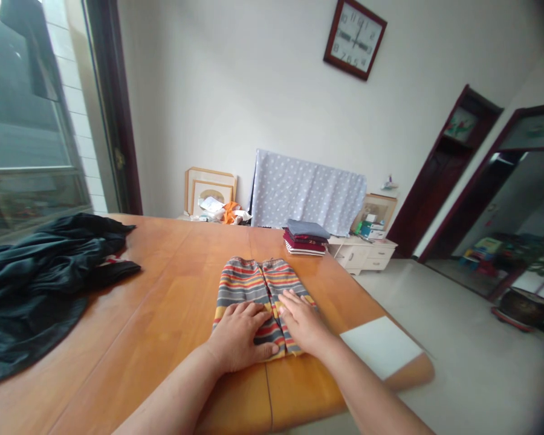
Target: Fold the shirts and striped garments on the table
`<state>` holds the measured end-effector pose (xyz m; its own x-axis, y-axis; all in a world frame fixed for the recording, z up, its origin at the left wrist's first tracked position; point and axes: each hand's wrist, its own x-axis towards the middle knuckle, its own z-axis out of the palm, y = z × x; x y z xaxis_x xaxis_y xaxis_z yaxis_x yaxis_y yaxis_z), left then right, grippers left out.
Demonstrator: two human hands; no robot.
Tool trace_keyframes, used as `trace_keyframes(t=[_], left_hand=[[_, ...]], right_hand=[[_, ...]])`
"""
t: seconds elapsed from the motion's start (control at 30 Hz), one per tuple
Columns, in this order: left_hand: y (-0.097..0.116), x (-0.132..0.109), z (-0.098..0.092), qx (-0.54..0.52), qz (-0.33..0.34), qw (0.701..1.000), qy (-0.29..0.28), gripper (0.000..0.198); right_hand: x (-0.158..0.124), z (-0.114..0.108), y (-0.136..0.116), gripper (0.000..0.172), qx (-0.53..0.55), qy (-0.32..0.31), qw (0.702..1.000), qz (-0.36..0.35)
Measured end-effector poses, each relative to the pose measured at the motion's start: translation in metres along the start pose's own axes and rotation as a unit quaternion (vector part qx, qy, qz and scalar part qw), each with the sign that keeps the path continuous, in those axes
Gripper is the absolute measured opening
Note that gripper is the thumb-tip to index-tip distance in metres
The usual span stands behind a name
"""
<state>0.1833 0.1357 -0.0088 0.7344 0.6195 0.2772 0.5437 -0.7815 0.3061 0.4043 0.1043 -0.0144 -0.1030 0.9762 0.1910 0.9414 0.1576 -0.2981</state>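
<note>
A striped garment (242,279) in red, yellow and grey lies flat on the wooden table (163,320), with a dark gap or fold line running down its middle. My left hand (242,335) rests flat on its lower left part, thumb reaching toward the middle. On the right part lies my right hand (301,317), palm down with fingers stretched over the stripes. Neither hand grips the cloth.
Black clothing (49,278) is heaped at the table's left. A folded stack of clothes (306,237) stands at the far edge. A white sheet (381,345) lies near the right corner. Behind are a spotted cloth (303,190) and a white cabinet (365,254).
</note>
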Motion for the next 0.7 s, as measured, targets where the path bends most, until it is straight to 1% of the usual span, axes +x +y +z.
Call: trace_keyframes(t=[0.07,0.17,0.23,0.27,0.33,0.4,0.47,0.5,0.53,0.6,0.7], left_hand=[[0.0,0.0,-0.001,-0.001,0.001,1.0,-0.001,0.065],[0.001,0.001,-0.002,0.001,-0.001,1.0,-0.009,0.068],[0.001,0.001,-0.003,0.003,-0.001,1.0,-0.017,0.07],[0.001,0.001,-0.003,0.003,-0.001,1.0,-0.02,0.071],[0.001,0.0,-0.003,0.003,0.0,1.0,-0.025,0.074],[0.0,-0.001,-0.003,0.002,-0.002,1.0,-0.028,0.076],[-0.002,-0.002,-0.002,-0.001,-0.002,1.0,-0.03,0.078],[-0.002,-0.002,-0.002,-0.003,-0.002,1.0,-0.03,0.078],[-0.003,-0.002,-0.002,-0.006,-0.001,1.0,-0.03,0.079],[-0.004,-0.002,-0.002,-0.011,0.001,1.0,-0.029,0.08],[-0.005,-0.003,-0.002,-0.019,0.002,0.999,-0.028,0.079]], right_hand=[[-0.006,0.0,0.0,0.052,-0.004,0.018,1.0,0.001],[-0.011,0.01,-0.002,0.052,-0.003,-0.003,1.0,-0.015],[-0.011,0.015,-0.002,0.051,0.024,-0.008,1.0,-0.016],[-0.01,0.016,0.0,0.05,0.048,0.003,0.999,-0.013],[-0.008,0.011,0.007,0.048,0.109,0.055,0.993,-0.001],[-0.01,0.001,0.018,0.045,0.152,0.131,0.979,0.027],[-0.017,-0.01,0.033,0.043,0.161,0.198,0.964,0.082],[-0.023,-0.015,0.041,0.042,0.158,0.218,0.956,0.117],[-0.029,-0.018,0.048,0.041,0.155,0.226,0.95,0.15],[-0.042,-0.022,0.062,0.036,0.145,0.223,0.943,0.198],[-0.063,-0.019,0.074,0.026,0.135,0.205,0.944,0.22]])
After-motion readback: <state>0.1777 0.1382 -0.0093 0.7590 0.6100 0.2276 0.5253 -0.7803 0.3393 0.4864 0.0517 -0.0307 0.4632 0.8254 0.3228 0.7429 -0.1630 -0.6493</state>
